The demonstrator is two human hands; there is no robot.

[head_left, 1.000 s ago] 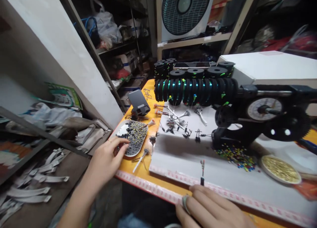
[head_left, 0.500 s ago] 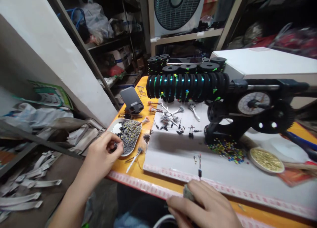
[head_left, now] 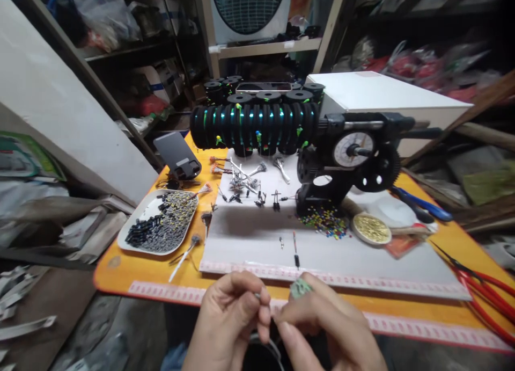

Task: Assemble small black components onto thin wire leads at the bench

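Observation:
My left hand [head_left: 235,312] is closed in a pinch at the table's front edge, with a tiny grey piece [head_left: 257,295] showing between thumb and forefinger. Close beside it on the right, my right hand [head_left: 328,320] has its fingers pressed together; whatever lies in them is hidden. A green wrapping [head_left: 300,289] sits at a finger of the right hand. Just beyond the hands, a black piece with a thin lead [head_left: 296,261] lies on the white board [head_left: 249,247]. To the left stands a white tray [head_left: 124,242] of small grey beads and black cylindrical pieces.
Behind the board is a black winding device [head_left: 354,148] with a dial, carrying a row of black spools [head_left: 253,129]. Coloured beads [head_left: 325,222] and a dish of gold bits [head_left: 372,230] lie right. Red-handled scissors [head_left: 483,290] rest on the right edge. A phone stand [head_left: 177,156] stands left.
My left hand has moved from the tray to the right, beside my right hand, and now pinches a tiny grey piece. The view has turned rightward.

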